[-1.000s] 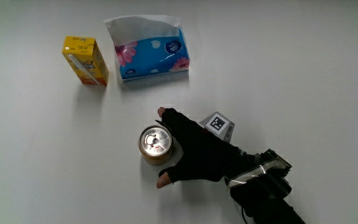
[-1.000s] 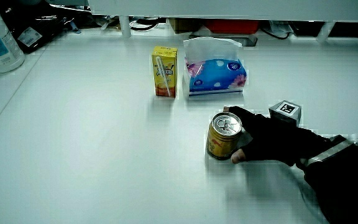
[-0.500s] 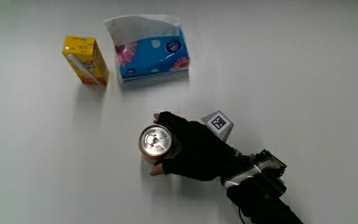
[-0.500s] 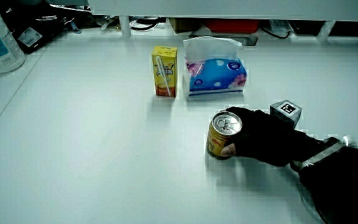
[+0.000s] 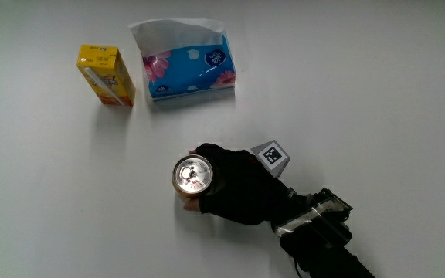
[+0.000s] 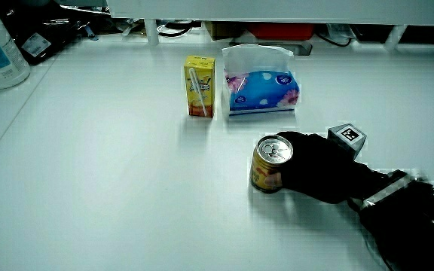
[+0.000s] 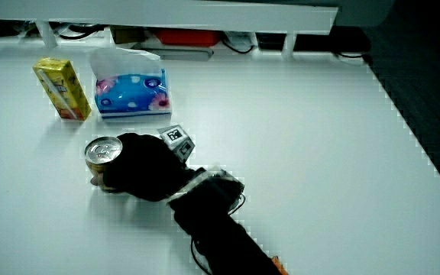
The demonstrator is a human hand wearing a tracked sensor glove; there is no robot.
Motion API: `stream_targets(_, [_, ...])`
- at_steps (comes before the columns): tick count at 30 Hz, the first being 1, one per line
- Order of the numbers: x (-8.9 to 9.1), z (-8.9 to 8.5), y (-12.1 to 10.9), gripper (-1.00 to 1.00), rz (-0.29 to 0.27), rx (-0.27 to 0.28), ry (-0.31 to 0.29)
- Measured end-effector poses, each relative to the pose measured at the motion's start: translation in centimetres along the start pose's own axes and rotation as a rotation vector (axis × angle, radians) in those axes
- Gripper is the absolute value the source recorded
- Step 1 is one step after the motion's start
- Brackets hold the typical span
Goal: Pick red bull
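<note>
Red Bull can (image 5: 193, 176), upright on the white table (image 5: 377, 93), is wrapped by the gloved hand (image 5: 234, 189) with fingers curled around its side, apparently gripping to lift, nearer the person than the tissue box (image 5: 188, 66) and yellow carton (image 5: 107, 74).

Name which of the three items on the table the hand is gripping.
The gold can: the hand is wrapped around its side. The yellow juice carton and the blue tissue pack stand untouched, farther from the person.
</note>
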Motion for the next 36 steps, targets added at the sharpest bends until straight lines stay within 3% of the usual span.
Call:
stream_targets(2, [-0.1,0.0,-0.1,1.0,0.02,0.012,0.008])
stream_targets(3, [-0.2,-0.1,-0.2,1.0,-0.002,0.011,0.009])
stream_targets(5, [0.0,-0.1,-0.1,1.0,0.033,0.023,-0.006])
stream_targets(13, [-0.3,0.1,-0.6,1.0,0.038,0.037,0.008])
stream_targets(17, [-1.9,0.6,-1.0,1.0,0.077,0.036,0.022])
stream_targets(19, [-3.0,1.0,-1.4,1.0,0.059,0.043,0.024])
stream_targets(28, [-6.5,4.4,-3.5,1.0,0.092,0.11,0.104])
stream_targets(33, [-7.6,7.4,-4.7,1.0,0.099,0.186,0.048])
stream_targets(35, [-7.7,8.6,-5.1,1.0,0.082,0.218,-0.024])
stream_targets(36, [-7.8,9.1,-5.2,1.0,0.122,0.234,0.008])
